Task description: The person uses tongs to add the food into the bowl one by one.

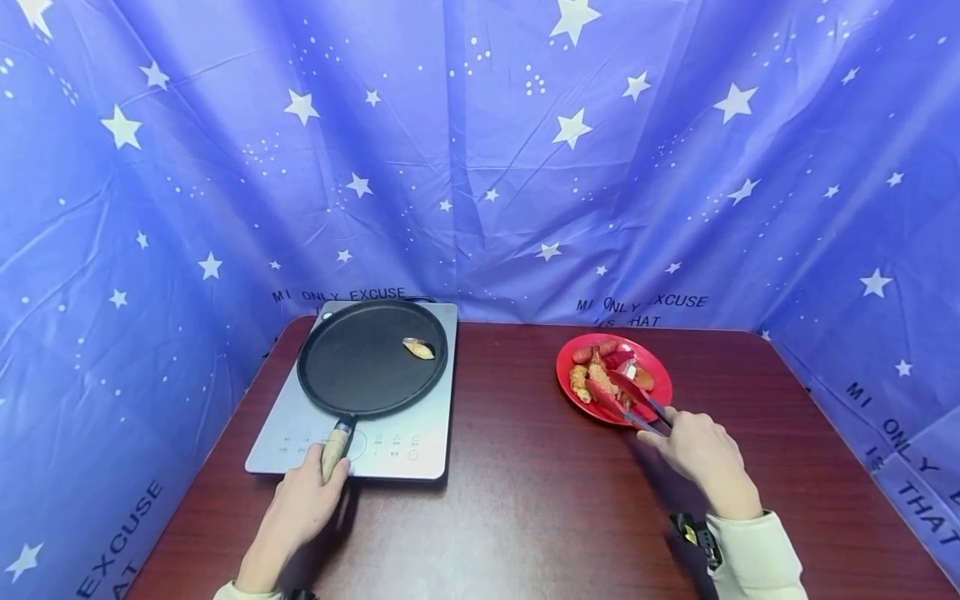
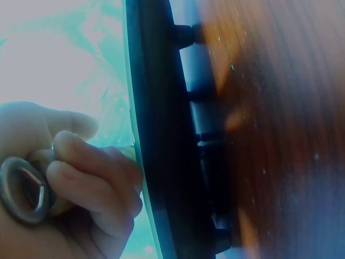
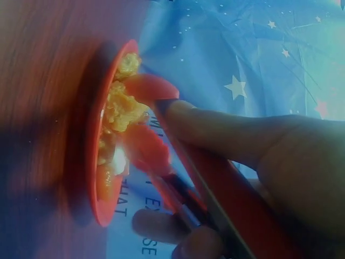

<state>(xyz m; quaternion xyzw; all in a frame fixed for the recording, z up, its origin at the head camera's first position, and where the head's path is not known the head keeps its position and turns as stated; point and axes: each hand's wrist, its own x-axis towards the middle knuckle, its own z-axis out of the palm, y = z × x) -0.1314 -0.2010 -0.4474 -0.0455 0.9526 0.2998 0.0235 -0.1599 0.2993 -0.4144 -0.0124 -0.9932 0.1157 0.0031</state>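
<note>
Left hand (image 1: 306,498), lower left of the frame: fingers curled round the pale handle (image 1: 334,452) of a round black pan (image 1: 360,358). Left wrist view has the same grip, with a metal ring (image 2: 27,218) at the handle's end. Pan sits flat on a silver cooktop (image 1: 272,454), left of centre; handle points down toward the person, over the printed controls. One small shell-like piece (image 1: 418,348), yellowish with a dark edge, lies in the pan's right part, near the rim.

Right hand (image 1: 707,457), lower right: fingers and thumb round the tongs (image 1: 609,400), red heads pointing up-left over a red plate (image 1: 567,367). Tong heads stand apart among the food; cannot tell whether they touch any. Plate is right of centre, well apart from the cooktop. On it: reddish sausages (image 1: 600,347) at the top, a knobbly yellow piece (image 1: 579,385) on the left, a breaded piece (image 1: 602,377) mid-plate, other bits partly hidden by the tongs.

Surface (image 1: 510,467) is dark reddish wood. Blue curtain (image 1: 502,217) with white stars behind and at both sides. Pale sleeve (image 1: 756,554) on the right arm, bottom right.
</note>
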